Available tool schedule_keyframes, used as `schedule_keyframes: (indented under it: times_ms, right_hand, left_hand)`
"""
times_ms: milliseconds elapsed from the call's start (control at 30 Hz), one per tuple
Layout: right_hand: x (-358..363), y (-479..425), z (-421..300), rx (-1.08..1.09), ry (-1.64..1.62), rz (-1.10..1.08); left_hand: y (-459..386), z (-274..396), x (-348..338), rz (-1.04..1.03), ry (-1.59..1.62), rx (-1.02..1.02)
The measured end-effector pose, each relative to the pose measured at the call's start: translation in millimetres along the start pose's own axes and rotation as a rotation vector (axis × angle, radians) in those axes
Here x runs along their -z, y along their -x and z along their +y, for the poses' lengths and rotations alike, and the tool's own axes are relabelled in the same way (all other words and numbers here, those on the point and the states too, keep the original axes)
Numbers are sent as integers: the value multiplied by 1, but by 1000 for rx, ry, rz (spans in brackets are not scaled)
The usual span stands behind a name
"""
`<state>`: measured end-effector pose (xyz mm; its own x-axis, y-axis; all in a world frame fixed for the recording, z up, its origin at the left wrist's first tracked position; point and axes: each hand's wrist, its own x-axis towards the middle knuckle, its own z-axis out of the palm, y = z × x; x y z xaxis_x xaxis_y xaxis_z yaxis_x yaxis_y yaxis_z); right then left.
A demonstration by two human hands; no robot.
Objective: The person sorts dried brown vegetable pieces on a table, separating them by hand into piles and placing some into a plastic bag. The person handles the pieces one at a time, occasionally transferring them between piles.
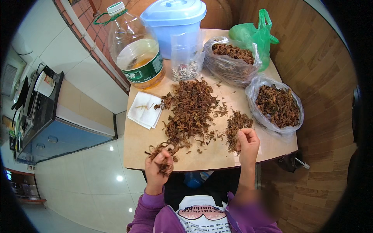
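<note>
My left hand [157,171] is curled around a clump of brown dried plant pieces [163,169], just over the table's front left edge. Strands stick out past the thumb and fingers. Behind it, in the middle of the table, spreads a large heap of the same dried brown plant [191,113]. My right hand [248,142] is at the near end of a smaller, finer pile [236,123]. Its thumb and forefinger are pinched together; whether a piece is between them is too small to tell. Loose bits [209,137] lie between the two piles.
An open plastic bag [288,123] and another bag [230,74] hold more dried plant on the right. A green bag [263,43], a blue lidded bucket [172,24], a clear seed bag [186,61] and a large bottle [140,64] stand behind. White tissue [141,118] lies left.
</note>
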<state>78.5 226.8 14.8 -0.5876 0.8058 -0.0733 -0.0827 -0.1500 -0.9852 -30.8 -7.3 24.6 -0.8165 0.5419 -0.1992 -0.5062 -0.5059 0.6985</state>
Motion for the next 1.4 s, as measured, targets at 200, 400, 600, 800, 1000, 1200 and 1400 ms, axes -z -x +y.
schedule_keyframes:
  times_ms: [200, 400, 600, 800, 1000, 1200, 1400]
  right_hand:
    - [2, -9, 9, 610, 889, 188]
    - [-31, 7, 25, 431, 819, -160]
    - [-63, 13, 50, 502, 1010, -344]
    - [-60, 4, 43, 457, 858, -275]
    - [-59, 3, 14, 315, 622, -243]
    - [-59, 3, 17, 349, 656, -270]
    - [-68, -3, 18, 464, 895, -261]
  left_hand:
    - [-1, 4, 30, -100, 44, -73]
    - [-7, 5, 34, 20, 29, -213]
    - [-4, 10, 46, -137, 11, -217]
    - [-9, -2, 45, -292, 80, -70]
    - [-11, -27, 37, -253, 274, 140]
    - [-12, -43, 26, -154, 132, 229]
    - [-14, -41, 19, -165, 250, 329]
